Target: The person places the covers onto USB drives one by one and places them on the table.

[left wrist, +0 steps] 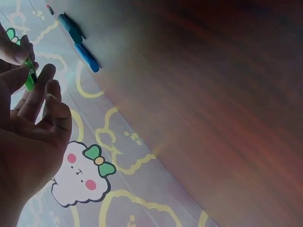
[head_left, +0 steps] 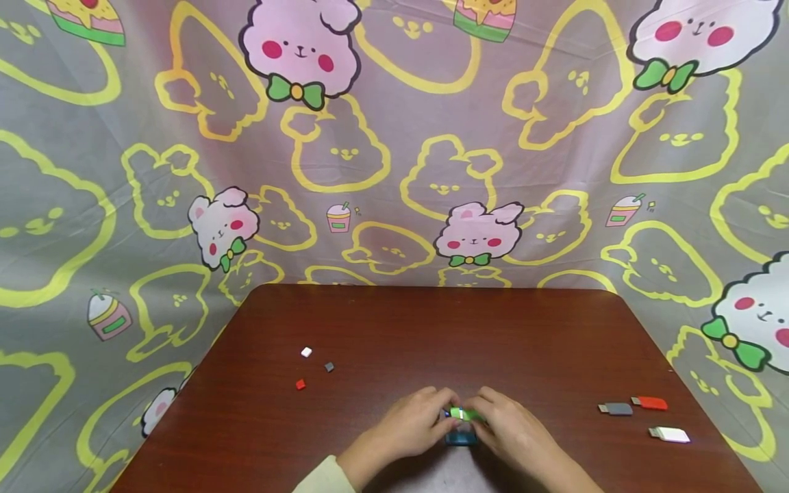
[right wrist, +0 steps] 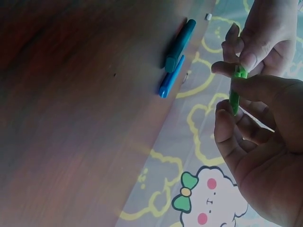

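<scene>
Both hands meet near the table's front edge around a small green USB stick (head_left: 464, 413). My left hand (head_left: 411, 423) pinches its left end between thumb and fingers. My right hand (head_left: 511, 426) pinches the other end. A pale band shows between the two green parts in the head view. In the right wrist view the green USB stick (right wrist: 235, 92) is partly hidden by the thumbs. Beside the hands lie a teal stick-shaped piece (right wrist: 180, 46) and a blue one (right wrist: 171, 78), close together; the teal one (head_left: 461, 439) shows just below the hands in the head view.
At the right of the brown table (head_left: 431, 329) lie a grey USB stick (head_left: 618, 409), a red one (head_left: 653, 403) and a white one (head_left: 673, 435), plugs bare. Small white (head_left: 306, 352), grey (head_left: 329, 367) and red (head_left: 301, 385) caps lie at the left. Patterned cloth (head_left: 394, 164) hangs around.
</scene>
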